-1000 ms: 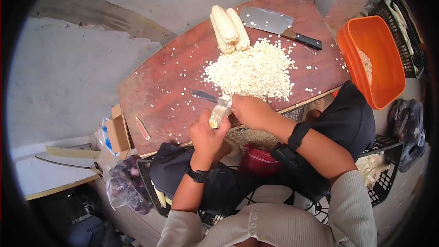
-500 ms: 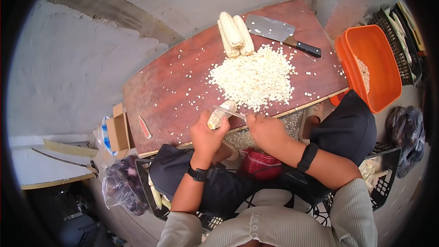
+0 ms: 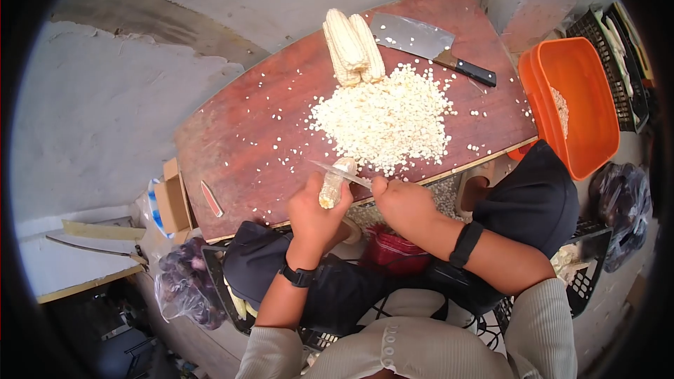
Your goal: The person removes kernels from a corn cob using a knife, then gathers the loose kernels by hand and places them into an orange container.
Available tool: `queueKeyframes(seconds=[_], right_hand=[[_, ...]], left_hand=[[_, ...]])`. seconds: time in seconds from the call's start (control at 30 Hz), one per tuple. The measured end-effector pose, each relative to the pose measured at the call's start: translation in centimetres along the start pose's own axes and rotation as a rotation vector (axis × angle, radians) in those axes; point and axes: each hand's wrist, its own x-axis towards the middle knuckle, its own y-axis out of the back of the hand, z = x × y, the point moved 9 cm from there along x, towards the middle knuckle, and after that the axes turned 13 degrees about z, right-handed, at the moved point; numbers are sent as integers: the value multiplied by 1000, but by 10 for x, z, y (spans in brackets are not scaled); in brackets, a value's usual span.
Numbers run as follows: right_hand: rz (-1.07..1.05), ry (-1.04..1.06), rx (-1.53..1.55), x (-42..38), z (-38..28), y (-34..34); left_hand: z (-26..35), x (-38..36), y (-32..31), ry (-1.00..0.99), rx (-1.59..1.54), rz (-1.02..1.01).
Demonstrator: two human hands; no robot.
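My left hand [image 3: 313, 212] is closed around a corn cob [image 3: 333, 188] at the near edge of the table. In my right hand [image 3: 400, 202] is a small knife [image 3: 342, 173], whose blade lies across the upper part of the cob. The fingers hide its handle. Just beyond my hands spreads a heap of loose white corn kernels [image 3: 386, 121]. Behind the heap, several whole white corn cobs [image 3: 353, 49] are stacked together. A cleaver [image 3: 414, 36] with a dark handle lies flat to their right, kernels stuck on its blade.
The reddish wooden table [image 3: 239, 126] carries scattered kernels and a red pointed object [image 3: 211, 199] at left. Orange tubs [image 3: 593, 109] stand at right, kernels inside. Near my legs are a red sack [image 3: 394, 251], a black crate [image 3: 593, 267] and a bag of dark round produce [image 3: 188, 284].
The view has shifted slightly. My left hand keeps its hold on the cob, which stands a little more upright, and the knife blade has shifted slightly against it.
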Motion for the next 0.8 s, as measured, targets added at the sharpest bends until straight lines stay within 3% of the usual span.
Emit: queueKeyframes(seconds=[0.1,0.2,0.23,0.37,0.63,0.8], right_hand=[[8,11,28,9,-1,-7],[149,-28,80,30,13,-26],[56,-1,150,41,35,-54],[-99,-39,85,51,40,-49],[20,-159,250,40,42,-19],[134,-19,162,18,13,7]], left_hand=[[4,1,-4,-76,-14,-15],[38,-18,-20,-318,78,-156],[51,-32,-23,-417,63,-141],[27,-22,-12,-204,11,-73],[-20,-18,9,56,-195,33],[-40,-22,20,180,-164,74]])
